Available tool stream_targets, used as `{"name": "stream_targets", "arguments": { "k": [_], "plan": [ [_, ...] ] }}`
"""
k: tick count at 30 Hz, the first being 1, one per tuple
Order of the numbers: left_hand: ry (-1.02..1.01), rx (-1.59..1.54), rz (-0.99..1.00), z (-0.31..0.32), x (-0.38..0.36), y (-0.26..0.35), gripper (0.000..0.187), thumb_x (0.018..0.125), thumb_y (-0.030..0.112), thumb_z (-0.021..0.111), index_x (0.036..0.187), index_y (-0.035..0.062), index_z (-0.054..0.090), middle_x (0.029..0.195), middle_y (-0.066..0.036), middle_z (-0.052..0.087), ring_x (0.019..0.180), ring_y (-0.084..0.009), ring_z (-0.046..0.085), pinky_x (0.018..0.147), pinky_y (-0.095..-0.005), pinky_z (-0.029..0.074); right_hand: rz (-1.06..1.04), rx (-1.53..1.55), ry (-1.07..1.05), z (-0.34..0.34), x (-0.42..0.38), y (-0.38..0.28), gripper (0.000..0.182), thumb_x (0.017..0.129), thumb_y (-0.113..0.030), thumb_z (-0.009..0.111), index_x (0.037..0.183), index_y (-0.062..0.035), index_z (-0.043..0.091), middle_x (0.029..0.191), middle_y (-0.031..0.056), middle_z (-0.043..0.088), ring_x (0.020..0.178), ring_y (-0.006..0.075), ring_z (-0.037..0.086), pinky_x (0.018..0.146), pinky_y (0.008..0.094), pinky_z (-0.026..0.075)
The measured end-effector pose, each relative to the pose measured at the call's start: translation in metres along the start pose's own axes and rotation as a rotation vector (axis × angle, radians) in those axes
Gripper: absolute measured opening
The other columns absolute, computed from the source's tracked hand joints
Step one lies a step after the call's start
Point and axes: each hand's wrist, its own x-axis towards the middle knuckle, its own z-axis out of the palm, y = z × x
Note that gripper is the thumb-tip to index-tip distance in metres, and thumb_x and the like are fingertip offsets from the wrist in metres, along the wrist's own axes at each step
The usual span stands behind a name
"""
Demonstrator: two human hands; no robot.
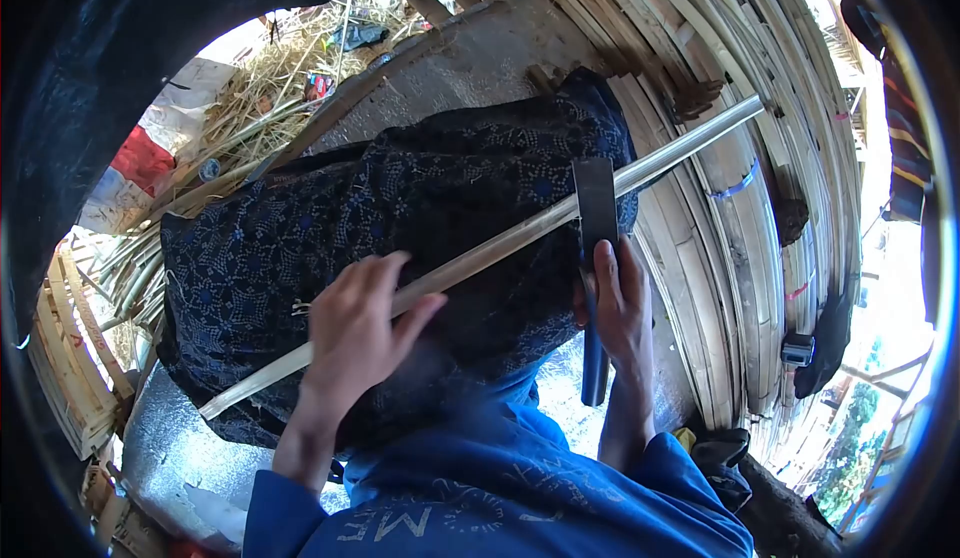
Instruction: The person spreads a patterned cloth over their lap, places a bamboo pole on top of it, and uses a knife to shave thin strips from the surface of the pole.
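Observation:
A long split bamboo strip [490, 253] lies slantwise across the dark patterned cloth [300, 213] over my lap. My left hand [355, 323] rests over its lower left part, thumb and fingers stretched apart, with the strip passing beneath the palm; it does not look wrapped round it. My right hand [625, 303] grips a broad-bladed knife [597, 198], its dark handle pointing down toward me. The blade crosses the strip near its upper right part and appears to touch it. Part of the handle is hidden by the fingers.
Bundled bamboo slats [700, 258], tied with coloured bands, curve along my right. Straw and litter [290, 88] lie at the far left. A wooden crate [75, 348] stands at the left edge. Silvery sheeting [180, 438] covers the ground by my lap.

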Motion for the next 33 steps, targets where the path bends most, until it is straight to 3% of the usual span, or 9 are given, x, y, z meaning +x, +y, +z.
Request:
{"name": "stream_targets", "arguments": {
  "k": [5,7,9,14,19,23,25,31,33],
  "plan": [
    [-0.185,0.178,-0.209,0.009,-0.055,-0.041,0.040,0.095,0.043,0.057,0.083,0.0047,0.062,0.058,-0.012,0.060,0.050,-0.0295,0.063,0.048,-0.0384,0.049,0.055,-0.125,0.040,0.003,0.007,0.007,0.035,0.103,-0.037,0.042,0.095,-0.0040,0.051,0.060,0.0069,0.056,0.050,0.0154,0.059,0.044,0.0308,0.044],
    [-0.152,0.244,-0.188,0.013,-0.061,-0.043,0.040,0.097,0.040,0.053,0.079,0.0053,0.063,0.053,-0.012,0.058,0.047,-0.0305,0.062,0.047,-0.0389,0.049,0.062,-0.136,-0.045,0.029,0.001,0.006,0.032,0.103,-0.033,0.044,0.093,-0.0027,0.050,0.062,0.0132,0.060,0.054,0.0287,0.064,0.048,0.0400,0.048],
    [-0.144,0.211,-0.232,0.018,-0.055,-0.043,0.043,0.100,0.031,0.047,0.070,0.0056,0.064,0.050,-0.014,0.057,0.044,-0.0323,0.060,0.046,-0.0408,0.049,-0.183,-0.243,-0.205,0.052,-0.013,0.025,0.020,0.100,-0.024,0.048,0.096,-0.0044,0.049,0.070,0.0266,0.063,0.070,0.0524,0.061,0.062,0.0567,0.049],
    [-0.066,0.262,-0.249,0.021,-0.058,-0.041,0.048,0.100,0.025,0.045,0.063,0.0041,0.065,0.052,-0.016,0.060,0.044,-0.0327,0.061,0.047,-0.0414,0.050,0.043,-0.292,0.098,0.015,0.011,0.007,0.022,0.101,-0.026,0.047,0.096,-0.0052,0.049,0.067,0.0209,0.063,0.062,0.0401,0.066,0.048,0.0464,0.049],
    [-0.078,0.302,-0.293,0.025,-0.055,-0.040,0.052,0.100,0.025,0.044,0.056,0.0041,0.063,0.050,-0.016,0.059,0.043,-0.0330,0.060,0.047,-0.0416,0.050,-0.156,-0.312,-0.005,0.043,-0.006,0.022,0.015,0.100,-0.021,0.048,0.100,-0.0052,0.049,0.070,0.0289,0.063,0.071,0.0468,0.065,0.055,0.0529,0.049],
    [-0.066,0.291,-0.288,0.022,-0.055,-0.041,0.053,0.100,0.024,0.044,0.054,0.0045,0.062,0.050,-0.016,0.059,0.042,-0.0327,0.060,0.046,-0.0417,0.050,-0.186,-0.303,0.088,0.031,0.001,0.022,0.017,0.101,-0.022,0.046,0.099,-0.0049,0.050,0.066,0.0238,0.061,0.066,0.0461,0.064,0.053,0.0519,0.049],
    [-0.078,0.285,-0.312,0.022,-0.058,-0.039,0.053,0.100,0.024,0.044,0.054,0.0046,0.062,0.050,-0.016,0.059,0.042,-0.0326,0.060,0.046,-0.0417,0.050,0.038,-0.371,0.132,0.011,0.016,0.015,0.021,0.103,-0.025,0.043,0.100,-0.0048,0.050,0.067,0.0219,0.063,0.065,0.0432,0.065,0.051,0.0503,0.048],
    [-0.058,0.310,-0.297,0.025,-0.060,-0.041,0.053,0.100,0.024,0.044,0.054,0.0040,0.061,0.050,-0.016,0.058,0.042,-0.0324,0.060,0.046,-0.0414,0.051,0.027,-0.259,0.117,0.033,0.003,0.014,0.024,0.102,-0.025,0.044,0.101,-0.0017,0.048,0.072,0.0297,0.062,0.067,0.0487,0.062,0.054,0.0536,0.045],
    [-0.048,0.268,-0.271,0.023,-0.058,-0.041,0.053,0.100,0.024,0.044,0.055,0.0036,0.062,0.049,-0.016,0.058,0.042,-0.0324,0.059,0.046,-0.0416,0.050,-0.059,-0.277,0.131,0.019,0.006,0.019,0.026,0.103,-0.028,0.043,0.102,-0.0022,0.050,0.066,0.0232,0.062,0.058,0.0399,0.064,0.050,0.0476,0.047]
  ]
}}
